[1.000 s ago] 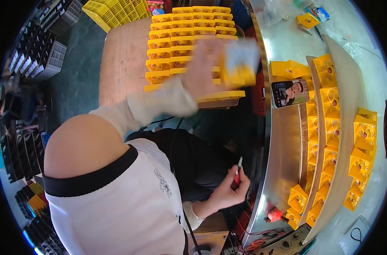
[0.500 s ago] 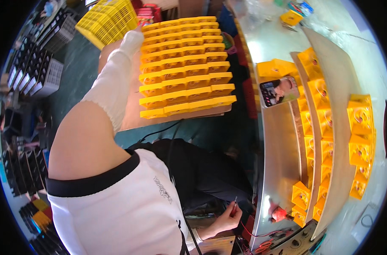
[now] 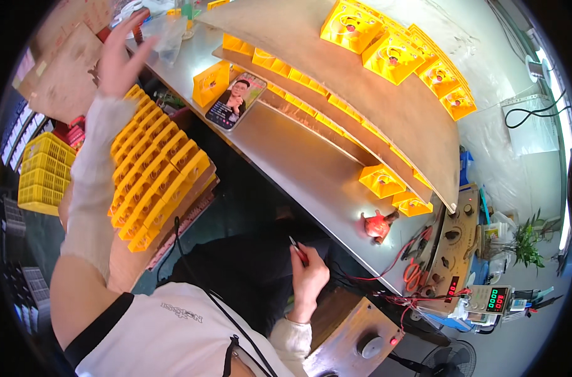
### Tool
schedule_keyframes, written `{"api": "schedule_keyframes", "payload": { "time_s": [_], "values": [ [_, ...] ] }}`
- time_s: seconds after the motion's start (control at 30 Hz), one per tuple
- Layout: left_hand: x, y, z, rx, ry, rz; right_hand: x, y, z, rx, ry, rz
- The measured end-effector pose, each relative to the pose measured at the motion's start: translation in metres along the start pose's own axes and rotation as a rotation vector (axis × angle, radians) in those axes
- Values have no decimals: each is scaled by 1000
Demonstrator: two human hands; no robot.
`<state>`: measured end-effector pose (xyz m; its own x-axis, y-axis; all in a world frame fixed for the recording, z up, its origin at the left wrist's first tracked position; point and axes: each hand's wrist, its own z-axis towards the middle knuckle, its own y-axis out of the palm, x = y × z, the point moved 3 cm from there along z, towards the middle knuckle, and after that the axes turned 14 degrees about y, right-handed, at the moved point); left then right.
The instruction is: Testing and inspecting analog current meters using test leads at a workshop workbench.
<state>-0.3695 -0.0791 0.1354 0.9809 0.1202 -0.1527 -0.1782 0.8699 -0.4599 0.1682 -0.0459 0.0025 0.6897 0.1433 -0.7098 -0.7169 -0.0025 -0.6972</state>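
My left hand (image 3: 119,60) is raised at the upper left with its fingers spread, slightly blurred, and nothing shows in it. Below it, rows of yellow open housings (image 3: 157,169) stand on a brown board, with thin wires visible inside some. My right hand (image 3: 308,273) is above my lap, closed around a slim red-handled probe (image 3: 296,246) whose pointed metal tip faces up and away. To its right is the metal bench (image 3: 298,163), where a phone (image 3: 237,100) leans against a yellow housing (image 3: 211,84).
Brown shelf boards (image 3: 286,50) over the bench carry more yellow housings (image 3: 394,56). A red figurine (image 3: 378,226), red-handled scissors (image 3: 413,276) and red leads lie near the bench's right end. Beyond are a power supply (image 3: 489,299), a knobbed wooden box (image 3: 345,339) and a fan (image 3: 452,359).
My view has swung right toward the bench. My left hand has come up from the far edge of the yellow housings, while my right hand still holds the probe, now higher in view.
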Motion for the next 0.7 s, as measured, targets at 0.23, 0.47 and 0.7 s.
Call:
{"api": "schedule_keyframes", "payload": {
  "time_s": [0.23,0.47,0.7],
  "values": [
    [259,59,247,-117,463,-436,-29,-7,-9,-3,-167,45],
    [272,107,234,-92,281,-472,61,-30,-63,55,151,-14],
    [269,61,202,-89,443,-715,101,-56,-74,5,290,-208]
  ]
}}
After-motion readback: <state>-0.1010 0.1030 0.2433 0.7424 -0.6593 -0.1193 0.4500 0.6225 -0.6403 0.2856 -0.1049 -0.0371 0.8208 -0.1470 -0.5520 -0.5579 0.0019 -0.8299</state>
